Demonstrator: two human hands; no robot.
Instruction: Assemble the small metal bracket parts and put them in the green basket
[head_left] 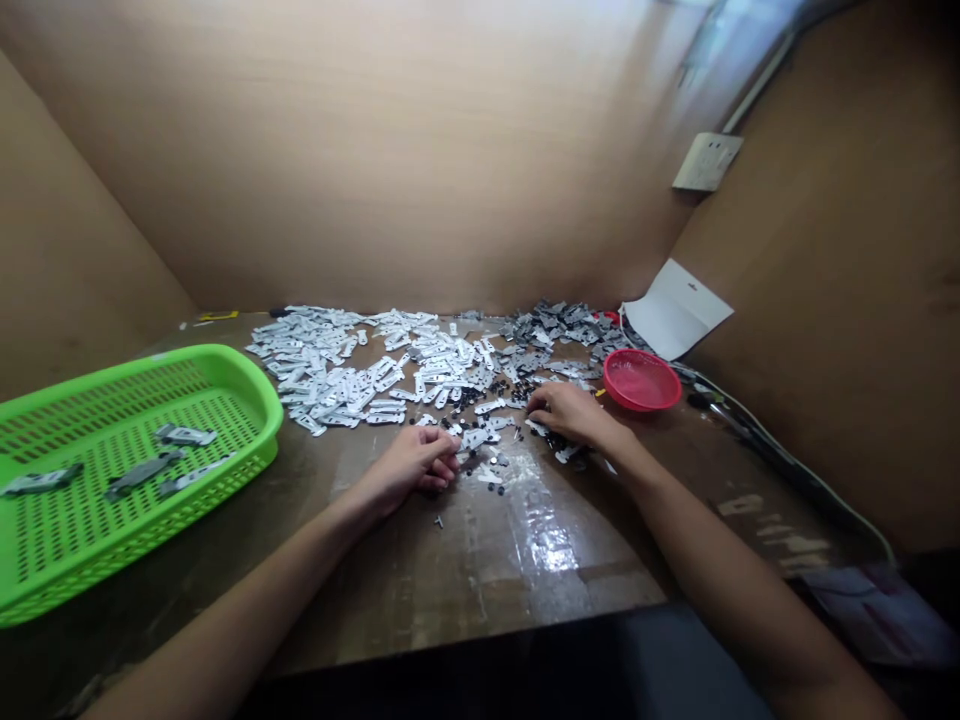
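My left hand (pixel 424 460) is closed, thumb and fingers pinched at one end of a small flat metal plate (pixel 474 438). To its right, my right hand (pixel 566 408) bends down over small black parts (pixel 556 440) and loose plates, its fingers drawn together. Whatever lies between those fingertips is hidden. Tiny black round pieces (pixel 495 488) are scattered between the two hands. Just in front of my left hand lies a small metal pin-like piece (pixel 439 521).
A big heap of silvery plates (pixel 322 370) spreads behind my left hand, with darker grey parts (pixel 555 325) at the back right. On the left stands a green basket (pixel 266 400) holding several assembled pieces. A red bowl (pixel 643 382) and a white card (pixel 677 308) are at the right.
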